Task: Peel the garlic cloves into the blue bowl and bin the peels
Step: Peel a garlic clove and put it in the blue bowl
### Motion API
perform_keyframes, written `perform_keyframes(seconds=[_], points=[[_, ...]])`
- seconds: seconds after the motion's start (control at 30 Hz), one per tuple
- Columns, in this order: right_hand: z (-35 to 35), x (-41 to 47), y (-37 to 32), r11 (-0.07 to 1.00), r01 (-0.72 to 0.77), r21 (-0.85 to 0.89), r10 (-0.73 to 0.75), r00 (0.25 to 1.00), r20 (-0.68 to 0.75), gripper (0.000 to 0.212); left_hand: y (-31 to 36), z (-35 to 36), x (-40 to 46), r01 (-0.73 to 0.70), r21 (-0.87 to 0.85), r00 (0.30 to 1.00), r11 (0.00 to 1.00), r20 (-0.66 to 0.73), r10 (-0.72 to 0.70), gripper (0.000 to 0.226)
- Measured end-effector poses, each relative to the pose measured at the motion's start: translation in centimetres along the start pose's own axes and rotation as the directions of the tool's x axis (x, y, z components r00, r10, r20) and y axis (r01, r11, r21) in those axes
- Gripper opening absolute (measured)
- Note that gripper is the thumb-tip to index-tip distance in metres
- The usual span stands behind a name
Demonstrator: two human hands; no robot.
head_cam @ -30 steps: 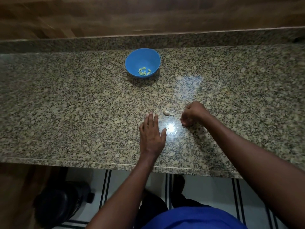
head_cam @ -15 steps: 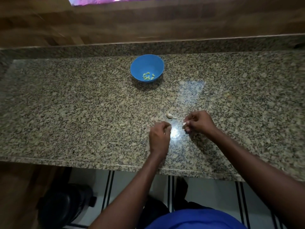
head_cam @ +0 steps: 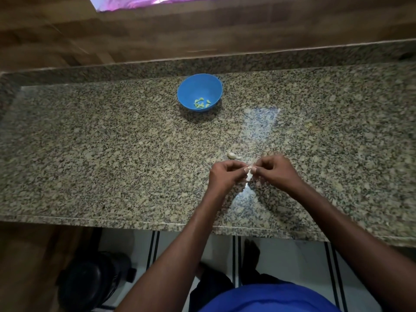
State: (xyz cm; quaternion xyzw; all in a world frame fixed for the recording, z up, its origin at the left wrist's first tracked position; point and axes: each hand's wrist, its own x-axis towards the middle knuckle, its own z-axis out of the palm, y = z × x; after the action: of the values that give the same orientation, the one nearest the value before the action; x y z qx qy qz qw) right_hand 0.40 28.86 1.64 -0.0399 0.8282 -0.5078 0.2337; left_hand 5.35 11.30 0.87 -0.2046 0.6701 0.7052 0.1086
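A blue bowl (head_cam: 199,86) stands at the back of the granite counter (head_cam: 112,154) with several pale green peeled cloves (head_cam: 202,104) in its bottom. Over the counter's front middle, my left hand (head_cam: 225,176) and my right hand (head_cam: 275,171) meet and pinch one white garlic clove (head_cam: 249,175) between their fingertips. Most of that clove is hidden by the fingers. One unpeeled clove (head_cam: 232,155) lies on the counter just behind my left hand.
A black bin (head_cam: 90,282) sits on the tiled floor below the counter's front edge, to my lower left. A wooden wall (head_cam: 202,30) rises behind the counter's raised granite lip. The counter's front edge runs just below my wrists.
My left hand lifted off the counter, curled, and moved right to join my right hand on the clove. The right hand held the clove throughout. The view tilted slightly upward.
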Motion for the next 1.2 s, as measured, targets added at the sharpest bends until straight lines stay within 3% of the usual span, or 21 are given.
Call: perform_keyframes(seconds=[0.17,0.3,0.4,0.5,0.6,0.7,0.8,0.9,1.0,1.2], points=[[-1.1,0.0,-1.0,0.999,-0.029,-0.030,0.034,0.981,0.189,0.026,0.7,0.0,0.2,-0.026,0.072,0.997,0.997,0.069,0.021,0.013],[-1.5,0.3,-0.7,0.981,-0.145,0.132,0.106,0.957,0.268,0.028,1.5,0.0,0.4,-0.021,0.076,0.994,0.997,0.108,0.013,0.008],[-1.5,1.0,0.0,0.883,-0.323,0.340,0.179,0.902,0.392,0.033,1.4,-0.1,0.4,-0.026,0.061,0.991,0.998,0.132,0.018,0.007],[-1.6,1.0,0.3,0.797,-0.422,0.433,0.199,0.859,0.472,0.032,1.3,-0.4,0.5,-0.012,0.031,0.990,0.999,0.140,0.007,0.011],[-1.5,0.5,0.2,0.927,-0.270,0.261,0.184,0.932,0.311,0.029,1.5,-0.1,0.7,0.106,-0.029,0.990,0.994,0.097,-0.102,0.005],[-0.8,0.3,0.3,0.995,0.033,-0.093,-0.025,0.996,0.085,0.026,2.2,0.3,0.9,0.299,-0.182,0.954,0.937,0.083,-0.289,0.003],[-1.0,0.0,0.3,0.996,0.084,0.020,-0.085,0.995,0.055,0.024,2.3,0.2,1.7,0.339,-0.272,0.940,0.901,0.127,-0.316,0.008],[-2.0,0.1,0.3,0.950,-0.139,0.279,0.086,0.977,0.194,0.024,2.0,0.4,1.6,0.259,-0.252,0.963,0.932,0.136,-0.231,0.010],[-2.3,0.6,0.3,0.844,-0.350,0.407,0.233,0.922,0.310,0.025,1.0,0.7,1.6,0.090,-0.126,0.991,0.988,0.115,-0.075,0.011],[-2.4,0.6,0.1,0.608,-0.551,0.572,0.314,0.828,0.464,0.026,0.9,0.9,1.8,-0.040,-0.014,0.996,0.999,0.075,0.041,0.013]])
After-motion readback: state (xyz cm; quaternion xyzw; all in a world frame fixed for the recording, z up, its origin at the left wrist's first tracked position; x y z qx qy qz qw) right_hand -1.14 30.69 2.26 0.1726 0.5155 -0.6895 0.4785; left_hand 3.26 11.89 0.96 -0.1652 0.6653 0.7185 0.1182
